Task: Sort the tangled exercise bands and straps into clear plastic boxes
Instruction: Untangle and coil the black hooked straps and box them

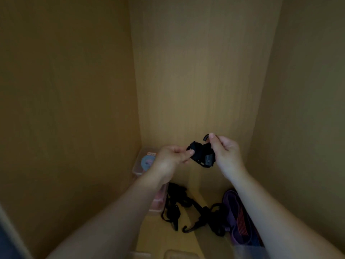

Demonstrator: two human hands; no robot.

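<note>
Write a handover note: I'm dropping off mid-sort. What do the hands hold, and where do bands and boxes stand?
Hands: left hand and right hand each pinch one small black strap, held up between them.
Done: a rolled blue band lies in the far clear box; pink items show in the near clear box.
Left: the held strap, the black strap tangle and the purple band on the cupboard floor.

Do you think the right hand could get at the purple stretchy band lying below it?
Probably not yet: the right hand pinches the bundled black webbing strap, shared with the left hand. The way down to the purple stretchy band looks open.
</note>
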